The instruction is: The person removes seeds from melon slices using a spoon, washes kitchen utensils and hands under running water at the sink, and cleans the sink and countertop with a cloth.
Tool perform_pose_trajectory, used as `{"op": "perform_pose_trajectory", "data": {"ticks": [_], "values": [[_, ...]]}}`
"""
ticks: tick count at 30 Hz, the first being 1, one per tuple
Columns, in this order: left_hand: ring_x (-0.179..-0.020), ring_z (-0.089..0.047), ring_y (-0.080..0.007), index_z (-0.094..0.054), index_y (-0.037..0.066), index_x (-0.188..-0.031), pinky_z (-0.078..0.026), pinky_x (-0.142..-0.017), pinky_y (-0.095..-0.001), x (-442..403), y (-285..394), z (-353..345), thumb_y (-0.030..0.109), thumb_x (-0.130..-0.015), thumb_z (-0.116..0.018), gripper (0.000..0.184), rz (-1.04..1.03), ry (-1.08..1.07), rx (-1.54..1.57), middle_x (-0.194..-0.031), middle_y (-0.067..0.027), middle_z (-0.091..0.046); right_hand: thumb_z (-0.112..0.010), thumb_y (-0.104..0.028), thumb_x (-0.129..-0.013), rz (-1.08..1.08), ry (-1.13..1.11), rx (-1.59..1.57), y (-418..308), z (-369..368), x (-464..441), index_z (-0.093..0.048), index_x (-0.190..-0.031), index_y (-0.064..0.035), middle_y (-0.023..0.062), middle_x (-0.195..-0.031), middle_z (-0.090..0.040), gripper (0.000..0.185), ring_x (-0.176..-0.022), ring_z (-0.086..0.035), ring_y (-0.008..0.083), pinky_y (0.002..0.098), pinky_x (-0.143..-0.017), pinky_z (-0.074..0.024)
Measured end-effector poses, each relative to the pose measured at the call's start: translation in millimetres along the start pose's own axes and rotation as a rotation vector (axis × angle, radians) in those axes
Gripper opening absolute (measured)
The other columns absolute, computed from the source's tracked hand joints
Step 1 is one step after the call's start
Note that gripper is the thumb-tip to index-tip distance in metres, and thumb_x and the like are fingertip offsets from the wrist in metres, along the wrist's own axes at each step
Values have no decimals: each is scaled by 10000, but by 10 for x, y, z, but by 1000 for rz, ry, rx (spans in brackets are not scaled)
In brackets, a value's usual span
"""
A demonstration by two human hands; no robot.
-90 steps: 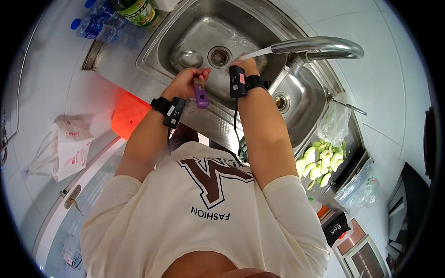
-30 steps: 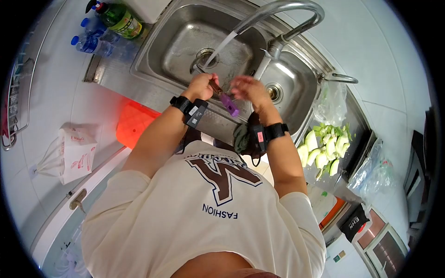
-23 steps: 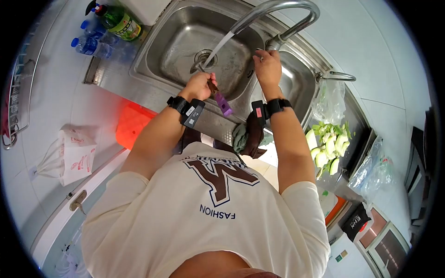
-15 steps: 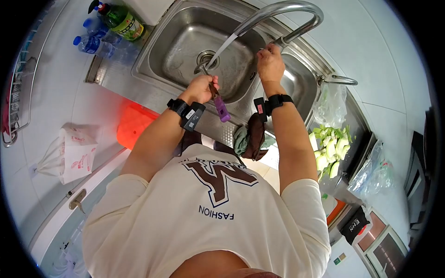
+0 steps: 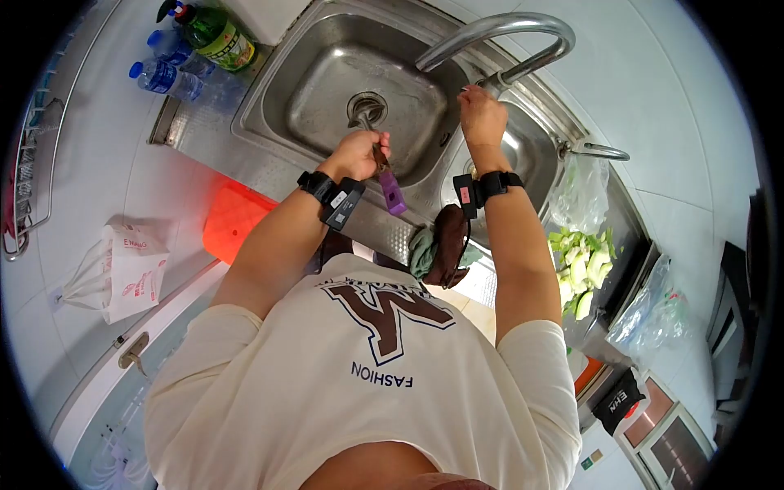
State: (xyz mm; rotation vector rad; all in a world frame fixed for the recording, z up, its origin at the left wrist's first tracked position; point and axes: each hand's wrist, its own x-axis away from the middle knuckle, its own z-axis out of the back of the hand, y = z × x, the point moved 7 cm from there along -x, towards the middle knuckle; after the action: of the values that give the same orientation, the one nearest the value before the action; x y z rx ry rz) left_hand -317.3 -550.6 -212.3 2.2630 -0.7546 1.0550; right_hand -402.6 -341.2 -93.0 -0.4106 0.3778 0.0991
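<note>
My left hand [image 5: 357, 155] is closed round a spoon with a purple handle end [image 5: 392, 194]. The spoon's metal bowl reaches over the drain of the large sink basin [image 5: 327, 90]. At the base of the curved faucet [image 5: 523, 23], my right hand [image 5: 483, 114] is closed at the handle, which its fingers mostly hide. No water stream shows at the spout. Beside the faucet base lies the smaller basin [image 5: 535, 155], partly behind my right hand.
Cut green vegetable pieces [image 5: 581, 265] lie on the right counter near a clear plastic bag [image 5: 581, 192]. Bottles [image 5: 220, 41] stand at the upper left. Dark and green cloths [image 5: 447, 245] hang at the sink's front edge. An orange container [image 5: 233, 220] is at the left.
My right hand has moved from over the large basin to the faucet base. The water stream has stopped. My left hand still holds the spoon, whose bowl now points towards the drain.
</note>
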Motion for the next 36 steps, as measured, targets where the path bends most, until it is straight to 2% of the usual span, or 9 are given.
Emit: {"op": "perform_pose_trajectory", "data": {"ticks": [7, 10, 21, 25, 27, 28, 30, 33, 36], "values": [[-642, -471, -170, -453, -34, -936, -446, -580, -280, -18, 23, -106, -68, -858, -425, 90, 25, -1, -25, -849, -101, -513, -640, -164, -755, 1, 9, -46, -15, 49, 43, -705, -775, -93, 19, -951, -682, 98, -799, -650, 237, 335, -711, -516], [-653, -477, -176, -442, -29, -943, -444, -584, -288, 4, 50, -153, -77, -852, -410, 108, 25, -1, -32, -851, -106, -517, -633, -159, -750, 98, 13, -34, -94, 78, 43, -700, -769, -93, 34, -941, -682, 96, -781, -650, 250, 354, -713, -518], [-647, -479, -158, -477, -28, -921, -460, -593, -283, -137, 69, -190, -51, -861, -419, 86, 15, -29, -79, -867, -90, -513, -634, -135, -770, 13, 90, -135, -64, 151, 127, -695, -807, -68, 57, -990, -674, 98, -751, -648, 279, 369, -680, -517], [-667, -494, -162, -491, 4, -944, -457, -605, -287, -130, 58, -275, 28, -912, -439, 66, -1, -86, -96, -838, -78, -529, -621, -144, -799, -98, 76, -195, -297, 298, 353, -688, -829, -51, 92, -1040, -655, 119, -768, -651, 260, 345, -657, -522], [-679, -498, -162, -496, 18, -957, -458, -611, -294, -105, 36, -335, 67, -932, -449, 72, -32, -89, -83, -831, -73, -534, -617, -182, -836, -370, -481, -505, -284, -170, 664, -646, -970, -27, 132, -1041, -643, 206, -746, -651, 227, 326, -600, -521], [-688, -499, -161, -497, 29, -970, -460, -618, -301, -80, 15, -350, 102, -943, -458, 87, -67, -29, -157, -824, -67, -539, -617, -182, -836, -372, -484, -509, -367, -166, 742, -646, -970, -27, 132, -1041, -643, 206, -746, -651, 227, 326, -600, -521], [-722, -507, -162, -496, 43, -1003, -466, -635, -316, -17, -14, -406, 143, -952, -475, 114, -126, 80, -304, -820, -60, -548, -612, -238, -862, -785, -876, -1004, -586, -411, 1134, -531, -1163, -9, 134, -973, -618, 386, -713, -622, 189, 321, -561, -506], [-730, -517, -169, -494, 40, -1011, -468, -637, -313, 43, -55, -469, 137, -951, -477, 115, -199, 35, -363, -850, -74, -565, -603, -249, -875, -970, -823, -1112, -640, -431, 1276, -430, -1254, -4, 103, -926, -584, 484, -643, -551, 151, 291, -511, -470], [-739, -523, -173, -492, 38, -1029, -474, -641, -310, 52, -66, -510, 143, -956, -465, 130, -203, -38, -351, -884, -88, -579, -559, -261, -896, -973, -815, -1141, -651, -536, 1414, -459, -1214, -9, 85, -900, -583, 418, -597, -469, 129, 253, -492, -428]]}}
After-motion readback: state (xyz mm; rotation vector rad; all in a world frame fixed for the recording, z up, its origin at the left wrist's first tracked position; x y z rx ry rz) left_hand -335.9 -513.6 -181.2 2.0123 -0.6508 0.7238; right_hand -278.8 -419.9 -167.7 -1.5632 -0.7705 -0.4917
